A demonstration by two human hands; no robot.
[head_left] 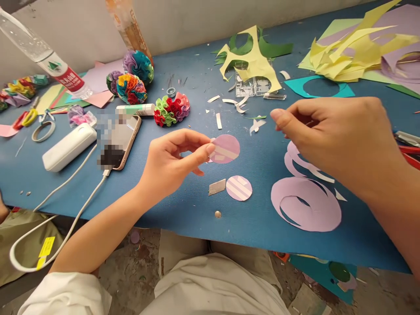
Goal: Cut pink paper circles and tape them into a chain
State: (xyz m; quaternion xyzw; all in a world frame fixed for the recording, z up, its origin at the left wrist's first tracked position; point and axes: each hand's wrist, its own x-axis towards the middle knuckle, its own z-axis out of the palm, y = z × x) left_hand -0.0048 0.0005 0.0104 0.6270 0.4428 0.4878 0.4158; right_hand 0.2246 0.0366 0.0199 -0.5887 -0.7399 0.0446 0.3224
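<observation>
The person's left hand (172,159) pinched a lilac paper disc (226,143) between thumb and forefinger, holding it above the middle of the blue table (183,192), its pale strips (229,152) facing up. The right hand (341,140) hung to the right with thumb and fingers drawn together; whether anything sat between them could not be told. A second striped disc (239,188) lay nearer the person, beside a small grey rectangle (217,187), while a spiral-cut lilac circle (315,214) lay at the near right. The step in hand appeared to be handling the strip-covered disc, perhaps checking or dressing its face. The next move seemed to call for a light edge grip, keeping the thin paper flat and the strips uncreased.
</observation>
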